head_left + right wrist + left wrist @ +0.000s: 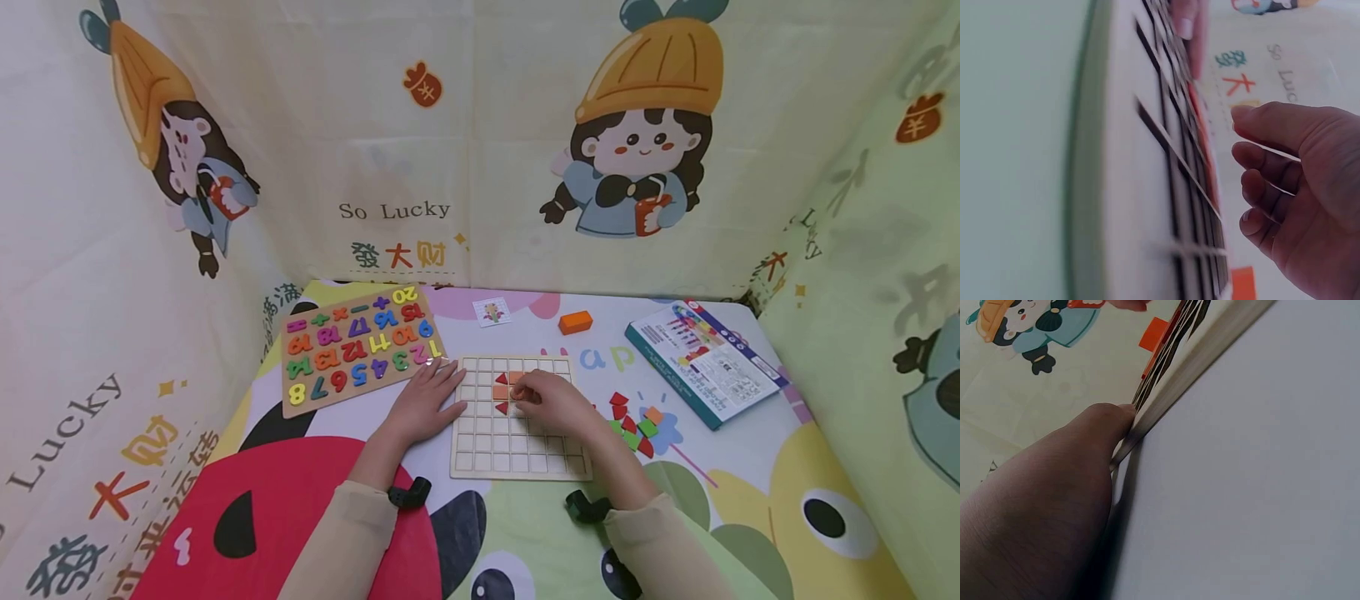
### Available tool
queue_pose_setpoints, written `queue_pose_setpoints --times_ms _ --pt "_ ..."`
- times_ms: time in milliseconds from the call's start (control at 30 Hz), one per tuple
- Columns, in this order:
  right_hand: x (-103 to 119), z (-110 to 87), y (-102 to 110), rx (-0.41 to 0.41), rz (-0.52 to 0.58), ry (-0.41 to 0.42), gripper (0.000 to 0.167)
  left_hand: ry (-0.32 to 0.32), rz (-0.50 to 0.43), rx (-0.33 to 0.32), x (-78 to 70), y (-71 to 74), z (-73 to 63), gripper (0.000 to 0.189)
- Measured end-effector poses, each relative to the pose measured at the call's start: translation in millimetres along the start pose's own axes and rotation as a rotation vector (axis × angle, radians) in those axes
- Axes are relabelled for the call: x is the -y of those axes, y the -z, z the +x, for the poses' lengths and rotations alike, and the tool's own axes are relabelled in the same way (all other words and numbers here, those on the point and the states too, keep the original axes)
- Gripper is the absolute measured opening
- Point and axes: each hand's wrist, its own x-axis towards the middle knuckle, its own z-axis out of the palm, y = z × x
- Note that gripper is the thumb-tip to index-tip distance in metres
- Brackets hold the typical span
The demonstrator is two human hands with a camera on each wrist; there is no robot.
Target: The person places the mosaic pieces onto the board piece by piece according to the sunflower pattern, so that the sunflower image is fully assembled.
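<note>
A pale wooden grid board (480, 450) lies on the table. In its upper part sit orange square tiles (500, 392) and red triangle tiles (502, 408). My left hand (426, 398) rests at the board's left edge with its fingers extended; the left wrist view shows the thumb (1107, 422) against that edge. Over the tiles is my right hand (551, 402), its thumb and fingertips drawn together close above the grid. From the right wrist view its fingers (1260, 194) look bent beside the thumb; I cannot tell whether a tile is between the tips.
Left of the board lies a number puzzle board (288, 392) with colourful digits. Loose red, green and orange tiles (628, 423) are scattered to the right. Farther back are a small picture card (492, 312), an orange block (575, 322) and a flat printed box (705, 362).
</note>
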Motion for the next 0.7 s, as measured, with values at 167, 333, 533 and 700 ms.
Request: queue_pose_setpoints --times_ms 167,333,533,700 --pt "-14 -17.0 21 -0.035 0.006 -0.036 0.016 0.0 -0.005 0.006 -0.9 2.6 -0.5 0.07" --pt "-33 -41.2 46 -0.028 0.003 -0.109 0.021 -0.003 -0.007 0.0 -1.9 3.2 -1.6 0.069" --pt "-62 -69.6 73 -0.042 0.018 -0.199 0.029 0.004 -0.004 0.004 -2.1 2.6 -1.1 0.069" --pt "-87 -93.5 88 -0.057 0.024 -0.259 0.033 0.013 -0.011 0.019 -2.5 3.9 -0.7 0.07"
